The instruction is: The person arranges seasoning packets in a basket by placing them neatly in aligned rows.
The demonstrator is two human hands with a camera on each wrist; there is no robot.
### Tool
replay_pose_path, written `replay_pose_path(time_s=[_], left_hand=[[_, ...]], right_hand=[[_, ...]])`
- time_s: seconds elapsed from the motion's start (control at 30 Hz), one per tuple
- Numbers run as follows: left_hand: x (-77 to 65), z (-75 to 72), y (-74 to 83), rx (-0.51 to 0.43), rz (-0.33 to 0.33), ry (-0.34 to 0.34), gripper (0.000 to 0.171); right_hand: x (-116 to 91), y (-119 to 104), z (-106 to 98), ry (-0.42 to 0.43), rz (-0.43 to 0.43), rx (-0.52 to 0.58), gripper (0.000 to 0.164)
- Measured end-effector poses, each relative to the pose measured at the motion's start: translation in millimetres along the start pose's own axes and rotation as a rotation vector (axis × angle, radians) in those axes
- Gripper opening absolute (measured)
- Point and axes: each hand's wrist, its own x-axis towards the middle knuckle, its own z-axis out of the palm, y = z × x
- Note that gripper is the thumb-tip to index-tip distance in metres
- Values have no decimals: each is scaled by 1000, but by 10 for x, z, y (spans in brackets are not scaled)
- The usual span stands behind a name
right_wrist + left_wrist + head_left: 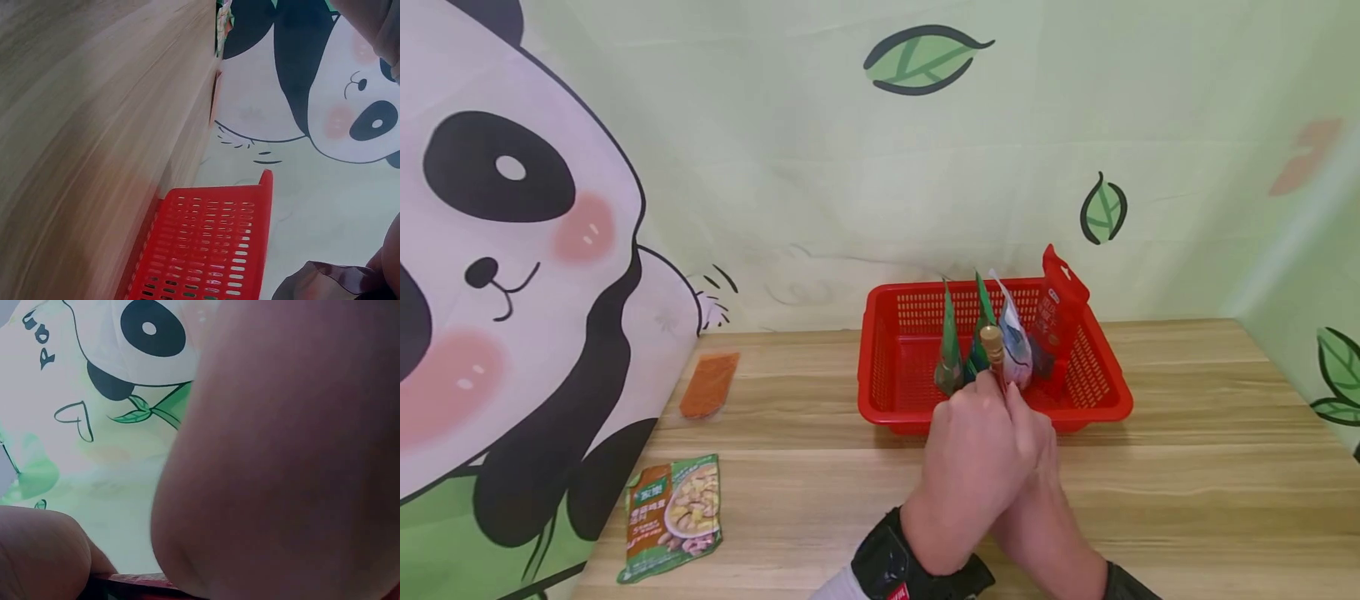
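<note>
My left hand [966, 446] and right hand [1037, 454] are close together, overlapping the front rim of a red plastic basket [880, 412]. Between them they grip a narrow brown-gold packet [992, 340], seen edge-on; its crinkled, shiny side [325, 281] shows in the right wrist view. Most of it is hidden by the fingers. Inside the basket, a green packet [950, 346], another green packet [985, 300], a white-and-blue packet [1015, 333] and a red pouch [1060, 308] stand upright, side by side.
On the wooden table [1210, 467], a green-and-brown food packet [673, 517] lies flat at the front left. A flat orange packet [710, 385] lies behind it. A panda-printed backdrop [775, 167] rises at the table's back edge.
</note>
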Motion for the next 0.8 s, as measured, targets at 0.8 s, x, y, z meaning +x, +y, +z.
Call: replay_pose_path(time_s=[0.8], left_hand=[[302, -423, -280, 285, -4, -87, 28]], right_hand=[[108, 622, -315, -57, -243, -14, 65]])
